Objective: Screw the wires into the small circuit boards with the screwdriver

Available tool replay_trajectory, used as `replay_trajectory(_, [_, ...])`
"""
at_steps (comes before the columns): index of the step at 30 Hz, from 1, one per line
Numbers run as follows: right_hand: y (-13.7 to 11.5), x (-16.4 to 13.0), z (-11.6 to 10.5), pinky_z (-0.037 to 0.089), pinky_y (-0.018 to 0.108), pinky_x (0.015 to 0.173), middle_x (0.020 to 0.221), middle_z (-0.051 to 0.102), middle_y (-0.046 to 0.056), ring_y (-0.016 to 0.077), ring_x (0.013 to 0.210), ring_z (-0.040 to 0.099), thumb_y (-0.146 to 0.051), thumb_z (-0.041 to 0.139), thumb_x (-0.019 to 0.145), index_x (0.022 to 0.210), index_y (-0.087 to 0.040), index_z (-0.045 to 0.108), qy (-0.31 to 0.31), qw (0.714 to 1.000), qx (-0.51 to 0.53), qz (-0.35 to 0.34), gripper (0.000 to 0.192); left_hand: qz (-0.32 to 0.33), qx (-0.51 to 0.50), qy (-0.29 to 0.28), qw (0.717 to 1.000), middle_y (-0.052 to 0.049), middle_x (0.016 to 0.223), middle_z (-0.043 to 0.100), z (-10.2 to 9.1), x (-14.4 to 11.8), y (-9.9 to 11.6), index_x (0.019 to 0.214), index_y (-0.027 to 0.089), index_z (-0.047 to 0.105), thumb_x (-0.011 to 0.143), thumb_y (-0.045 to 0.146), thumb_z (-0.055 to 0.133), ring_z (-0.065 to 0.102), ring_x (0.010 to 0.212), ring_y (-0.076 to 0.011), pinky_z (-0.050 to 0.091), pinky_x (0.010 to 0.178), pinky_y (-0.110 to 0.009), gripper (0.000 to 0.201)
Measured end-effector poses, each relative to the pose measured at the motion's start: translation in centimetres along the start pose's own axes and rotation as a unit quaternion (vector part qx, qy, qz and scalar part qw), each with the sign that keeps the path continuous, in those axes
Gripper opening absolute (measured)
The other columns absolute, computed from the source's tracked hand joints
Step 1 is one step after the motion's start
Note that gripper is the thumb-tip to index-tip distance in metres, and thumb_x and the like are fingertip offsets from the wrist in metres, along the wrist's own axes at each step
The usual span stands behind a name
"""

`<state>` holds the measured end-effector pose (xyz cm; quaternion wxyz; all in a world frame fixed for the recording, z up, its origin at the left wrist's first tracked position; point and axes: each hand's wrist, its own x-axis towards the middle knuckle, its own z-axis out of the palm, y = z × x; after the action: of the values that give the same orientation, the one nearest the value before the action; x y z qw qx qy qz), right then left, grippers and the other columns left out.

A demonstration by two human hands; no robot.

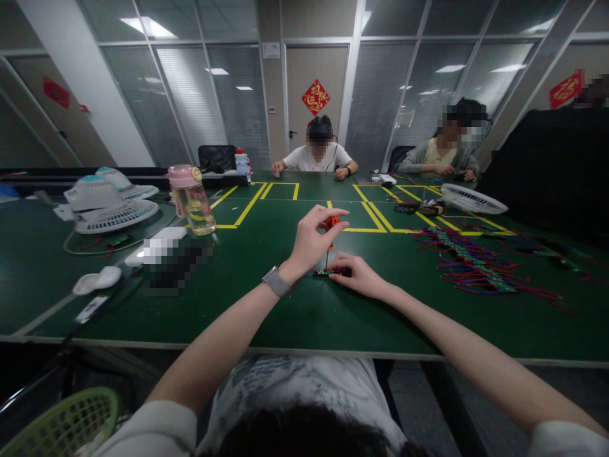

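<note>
My left hand (310, 241), with a watch (276, 280) on its wrist, is closed round the orange and black handle of a screwdriver (332, 223). The screwdriver stands nearly upright, its thin shaft pointing down at a small green circuit board (322, 273). My right hand (358, 275) lies low on the table, its fingers closed on the right end of that board. Part of the board and a dark piece beside it are covered by these fingers. A short red wire shows just left of the board.
Bundled circuit boards (471, 259) with red and blue wires lie to the right. On the left are a water bottle (193, 200), white fans (111, 203) and a white mouse-like case (98, 280). Yellow tape (250, 206) marks the green table (266, 317). Two people sit across it.
</note>
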<state>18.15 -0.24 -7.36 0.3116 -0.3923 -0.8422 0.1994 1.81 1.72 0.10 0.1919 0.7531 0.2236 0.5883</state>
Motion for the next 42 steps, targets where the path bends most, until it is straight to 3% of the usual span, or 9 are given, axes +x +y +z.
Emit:
replay_trajectory(3, [0.22, 0.00, 0.11, 0.047, 0.029, 0.068, 0.086, 0.063, 0.006, 0.0162, 0.074, 0.058, -0.023, 0.061, 0.084, 0.097, -0.016, 0.073, 0.001, 1.000, -0.007, 0.001, 0.019, 0.000, 0.014, 0.000, 1.000, -0.004, 0.096, 0.061, -0.02, -0.04, 0.03, 0.099, 0.022, 0.069, 0.088, 0.027, 0.059, 0.060, 0.087, -0.0135, 0.052, 0.077, -0.025, 0.015])
replay_trajectory(8, [0.37, 0.02, 0.17, 0.047, 0.028, 0.069, 0.087, 0.063, 0.006, 0.0156, 0.073, 0.058, -0.023, 0.062, 0.084, 0.098, -0.016, 0.072, -0.003, 1.000, -0.003, 0.005, 0.019, -0.059, -0.128, -0.021, 0.990, -0.008, 0.109, 0.064, 0.34, -0.07, -0.47, 0.116, 0.019, 0.061, 0.095, 0.023, 0.044, 0.066, 0.091, -0.0140, 0.055, 0.075, -0.026, 0.027])
replay_trajectory(14, [0.10, -0.01, 0.05, 0.047, 0.029, 0.069, 0.086, 0.062, 0.006, 0.0158, 0.074, 0.058, -0.025, 0.061, 0.084, 0.096, -0.016, 0.073, -0.001, 1.000, -0.001, 0.002, 0.019, -0.036, -0.012, 0.033, 0.999, -0.002, 0.090, 0.061, 0.07, -0.02, -0.57, 0.094, 0.021, 0.069, 0.083, 0.026, 0.067, 0.061, 0.078, -0.0114, 0.052, 0.070, -0.023, 0.013])
replay_trajectory(18, [-0.07, -0.05, 0.07, 0.046, 0.027, 0.066, 0.083, 0.060, 0.004, 0.0140, 0.070, 0.055, -0.026, 0.060, 0.085, 0.102, -0.017, 0.071, 0.002, 1.000, -0.002, 0.006, 0.022, -0.038, 0.013, 0.031, 0.999, -0.005, 0.100, 0.057, -0.03, -0.02, -0.55, 0.101, 0.022, 0.068, 0.093, 0.027, 0.052, 0.060, 0.089, -0.0129, 0.052, 0.076, -0.024, 0.019])
replay_trajectory(21, [-0.20, -0.05, 0.05, 0.046, 0.026, 0.064, 0.083, 0.060, 0.004, 0.0136, 0.069, 0.055, -0.026, 0.060, 0.085, 0.098, -0.016, 0.071, 0.002, 1.000, 0.001, 0.010, 0.020, -0.049, -0.063, 0.009, 0.997, -0.006, 0.106, 0.061, 0.20, -0.10, -0.54, 0.113, 0.021, 0.063, 0.097, 0.023, 0.041, 0.063, 0.091, -0.0132, 0.054, 0.076, -0.025, 0.027])
replay_trajectory(24, [-0.28, -0.02, -0.02, 0.047, 0.028, 0.067, 0.085, 0.061, 0.005, 0.0147, 0.072, 0.056, -0.025, 0.061, 0.085, 0.096, -0.016, 0.072, 0.001, 1.000, 0.000, 0.007, 0.018, -0.057, -0.104, 0.021, 0.993, -0.006, 0.101, 0.065, 0.45, -0.29, -0.42, 0.113, 0.019, 0.062, 0.094, 0.023, 0.048, 0.065, 0.085, -0.0129, 0.055, 0.071, -0.024, 0.023])
replay_trajectory(29, [-0.15, 0.04, 0.02, 0.047, 0.029, 0.067, 0.085, 0.062, 0.005, 0.0151, 0.072, 0.057, -0.025, 0.061, 0.084, 0.094, -0.016, 0.073, 0.000, 1.000, 0.005, 0.015, 0.018, -0.020, 0.002, 0.062, 0.998, -0.002, 0.089, 0.058, 0.35, -0.39, -0.25, 0.095, 0.022, 0.069, 0.083, 0.026, 0.067, 0.060, 0.079, -0.0112, 0.053, 0.070, -0.022, 0.013])
replay_trajectory(36, [0.13, 0.07, 0.35, 0.045, 0.027, 0.065, 0.083, 0.061, 0.004, 0.0141, 0.070, 0.055, -0.024, 0.063, 0.081, 0.093, -0.016, 0.073, 0.010, 0.999, 0.015, 0.039, 0.017, -0.024, -0.051, 0.031, 0.998, -0.005, 0.101, 0.062, 0.17, -0.12, -0.33, 0.107, 0.021, 0.066, 0.096, 0.022, 0.045, 0.063, 0.088, -0.0118, 0.053, 0.073, -0.022, 0.024])
replay_trajectory(42, [-0.10, 0.00, 0.26, 0.045, 0.027, 0.065, 0.080, 0.060, 0.003, 0.0135, 0.068, 0.054, -0.023, 0.064, 0.081, 0.098, -0.016, 0.070, 0.017, 0.999, 0.014, 0.047, 0.020, -0.005, 0.020, 0.085, 0.996, -0.001, 0.083, 0.056, 0.12, -0.19, -0.37, 0.091, 0.021, 0.071, 0.084, 0.025, 0.066, 0.057, 0.075, -0.0105, 0.051, 0.069, -0.022, 0.009])
